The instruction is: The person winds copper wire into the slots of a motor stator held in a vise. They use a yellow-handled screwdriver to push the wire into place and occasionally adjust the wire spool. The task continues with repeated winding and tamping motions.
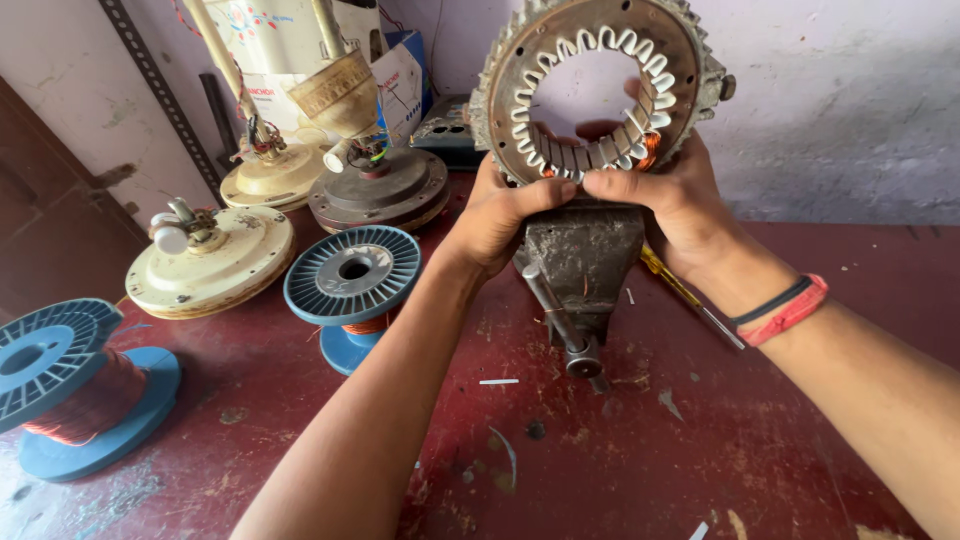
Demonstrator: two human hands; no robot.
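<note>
Copper winding shows in only a few slots of the ring-shaped stator core [600, 85], which stands upright above the bench vise [580, 260] at the far middle of the red bench [700, 450]; whether the vise grips it cannot be told. The left hand [500, 215] and right hand [680, 200] both clasp its lower rim, thumbs pressed on the white slot insulation [560, 55]. Risks, as judged: thumb pressure could dislodge or tear the paper liners; a loosened grip would let the heavy core fall onto the vise handle [560, 325]; sharp lamination edges may cut fingers. Blue spools of copper wire [352, 275] stand near left, well apart.
</note>
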